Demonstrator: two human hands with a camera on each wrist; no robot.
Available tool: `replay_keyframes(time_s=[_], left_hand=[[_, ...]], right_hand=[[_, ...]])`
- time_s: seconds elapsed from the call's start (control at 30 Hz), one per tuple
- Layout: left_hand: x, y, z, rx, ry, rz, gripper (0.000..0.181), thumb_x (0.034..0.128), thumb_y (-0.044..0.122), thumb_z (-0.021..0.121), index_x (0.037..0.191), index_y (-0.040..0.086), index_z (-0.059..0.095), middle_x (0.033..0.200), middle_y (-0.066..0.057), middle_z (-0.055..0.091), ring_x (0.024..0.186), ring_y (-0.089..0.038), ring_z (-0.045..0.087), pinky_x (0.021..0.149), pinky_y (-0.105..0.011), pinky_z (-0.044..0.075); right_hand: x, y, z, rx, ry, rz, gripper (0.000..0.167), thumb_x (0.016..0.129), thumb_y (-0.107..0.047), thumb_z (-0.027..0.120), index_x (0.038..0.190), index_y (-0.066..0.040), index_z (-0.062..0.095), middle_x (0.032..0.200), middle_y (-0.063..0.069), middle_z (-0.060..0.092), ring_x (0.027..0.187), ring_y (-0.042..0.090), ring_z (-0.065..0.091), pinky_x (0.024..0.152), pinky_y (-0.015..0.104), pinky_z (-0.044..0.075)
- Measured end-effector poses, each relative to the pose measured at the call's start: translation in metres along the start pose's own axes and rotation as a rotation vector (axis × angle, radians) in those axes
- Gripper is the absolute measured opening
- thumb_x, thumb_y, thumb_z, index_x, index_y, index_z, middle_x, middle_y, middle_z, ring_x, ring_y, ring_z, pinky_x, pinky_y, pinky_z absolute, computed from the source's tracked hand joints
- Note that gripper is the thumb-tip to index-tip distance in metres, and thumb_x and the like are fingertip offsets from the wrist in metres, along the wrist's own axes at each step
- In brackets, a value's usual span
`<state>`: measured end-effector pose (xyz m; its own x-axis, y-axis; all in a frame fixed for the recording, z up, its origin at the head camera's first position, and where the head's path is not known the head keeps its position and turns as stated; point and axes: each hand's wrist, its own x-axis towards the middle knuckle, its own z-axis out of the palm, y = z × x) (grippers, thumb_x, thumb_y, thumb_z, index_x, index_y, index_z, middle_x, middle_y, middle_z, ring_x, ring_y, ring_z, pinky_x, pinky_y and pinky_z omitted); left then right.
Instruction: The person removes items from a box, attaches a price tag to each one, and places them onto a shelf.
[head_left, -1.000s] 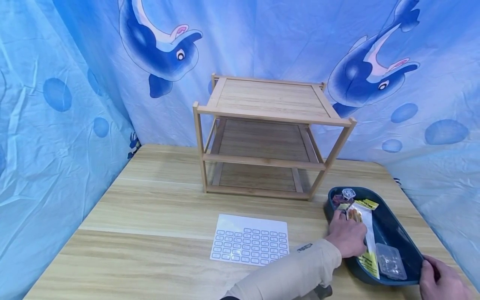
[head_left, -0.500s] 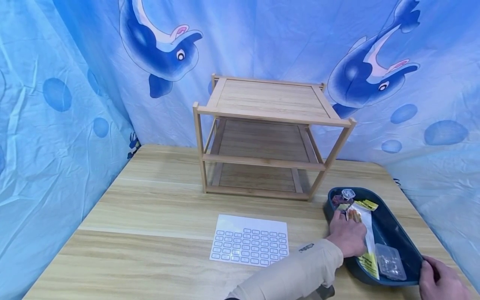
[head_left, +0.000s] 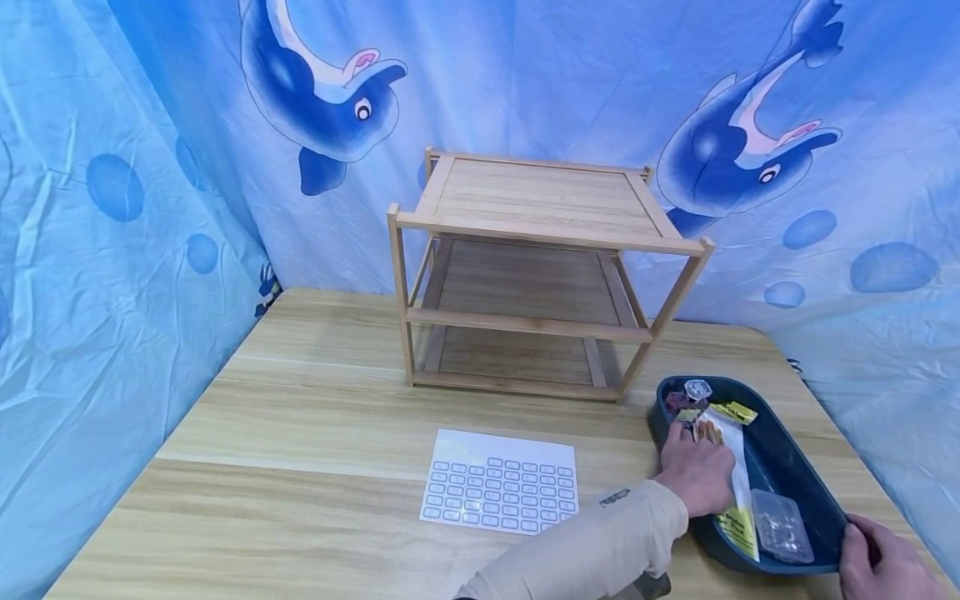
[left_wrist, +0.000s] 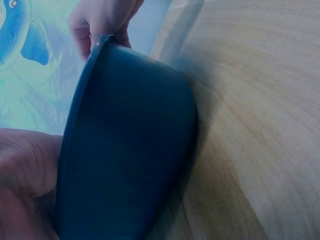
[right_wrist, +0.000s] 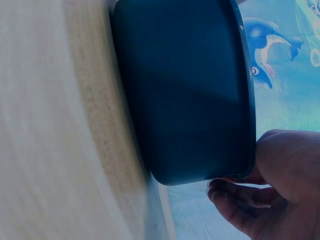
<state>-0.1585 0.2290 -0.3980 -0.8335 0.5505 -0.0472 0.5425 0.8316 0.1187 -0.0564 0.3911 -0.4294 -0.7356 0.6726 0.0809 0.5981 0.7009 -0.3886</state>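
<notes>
A dark teal bin (head_left: pixel 787 467) stands at the right of the table. My left hand (head_left: pixel 696 471) reaches over its near-left rim, fingertips at a small dark packet with a pale label (head_left: pixel 687 415); whether it pinches the packet cannot be told. My right hand (head_left: pixel 888 560) grips the bin's near-right corner, thumb on the rim, as the right wrist view also shows at the hand (right_wrist: pixel 290 180). Inside lie a long white and yellow bag (head_left: pixel 738 475), a clear plastic box (head_left: pixel 782 523) and a clear faceted item (head_left: pixel 697 389). The left wrist view shows the bin's outer wall (left_wrist: pixel 125 135).
A three-tier wooden rack (head_left: pixel 540 321) stands at the back centre of the table (head_left: pixel 285 450). A white sheet with rows of small printed boxes (head_left: pixel 501 479) lies in front of it. Blue dolphin-print curtains (head_left: pixel 510 83) hang behind and at both sides.
</notes>
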Motion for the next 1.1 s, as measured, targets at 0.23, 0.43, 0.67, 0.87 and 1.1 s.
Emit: replay_keyframes(time_s=[0.23, 0.43, 0.67, 0.87, 1.1], left_hand=[[0.001, 0.000, 0.001, -0.010, 0.001, -0.004, 0.018, 0.0853, 0.045, 0.081, 0.079, 0.035, 0.068, 0.073, 0.017, 0.058, 0.087, -0.005, 0.052, 0.109, -0.032, 0.025], [0.000, -0.001, 0.002, -0.010, 0.012, -0.015, 0.022, 0.0843, 0.046, 0.081, 0.074, 0.034, 0.066, 0.076, 0.017, 0.060, 0.090, -0.006, 0.052, 0.104, -0.031, 0.028], [-0.003, -0.002, 0.002, -0.057, 0.044, -0.002, 0.033, 0.0888, 0.044, 0.077, 0.065, 0.030, 0.059, 0.060, 0.015, 0.051, 0.065, -0.005, 0.049, 0.100, -0.031, 0.028], [-0.005, -0.006, 0.003, -0.154, 0.113, 0.020, 0.036, 0.0956, 0.037, 0.070, 0.063, 0.028, 0.058, 0.060, 0.014, 0.049, 0.062, -0.003, 0.046, 0.097, -0.030, 0.032], [-0.005, -0.013, 0.008, -0.236, 0.192, 0.070, 0.039, 0.1010, 0.037, 0.063, 0.063, 0.029, 0.056, 0.065, 0.016, 0.047, 0.067, 0.001, 0.040, 0.091, -0.025, 0.035]], right_hand=[[0.004, 0.002, -0.001, 0.004, -0.012, -0.014, 0.040, 0.109, -0.014, 0.039, 0.130, 0.015, 0.054, 0.104, 0.036, 0.060, 0.080, 0.037, 0.059, 0.064, 0.044, 0.046], [0.004, 0.004, 0.001, 0.002, -0.014, -0.018, 0.040, 0.109, -0.014, 0.039, 0.130, 0.015, 0.054, 0.105, 0.036, 0.060, 0.082, 0.038, 0.059, 0.065, 0.045, 0.046], [0.004, 0.004, 0.001, -0.003, -0.012, -0.013, 0.041, 0.109, -0.015, 0.038, 0.132, 0.014, 0.053, 0.110, 0.037, 0.059, 0.087, 0.041, 0.060, 0.074, 0.054, 0.048], [0.001, 0.001, 0.002, -0.002, -0.004, 0.005, 0.041, 0.109, -0.016, 0.037, 0.134, 0.014, 0.053, 0.113, 0.037, 0.058, 0.091, 0.043, 0.059, 0.079, 0.057, 0.048], [-0.001, 0.000, 0.001, -0.002, -0.004, 0.016, 0.042, 0.110, -0.016, 0.036, 0.134, 0.014, 0.053, 0.116, 0.038, 0.057, 0.096, 0.046, 0.059, 0.082, 0.059, 0.048]])
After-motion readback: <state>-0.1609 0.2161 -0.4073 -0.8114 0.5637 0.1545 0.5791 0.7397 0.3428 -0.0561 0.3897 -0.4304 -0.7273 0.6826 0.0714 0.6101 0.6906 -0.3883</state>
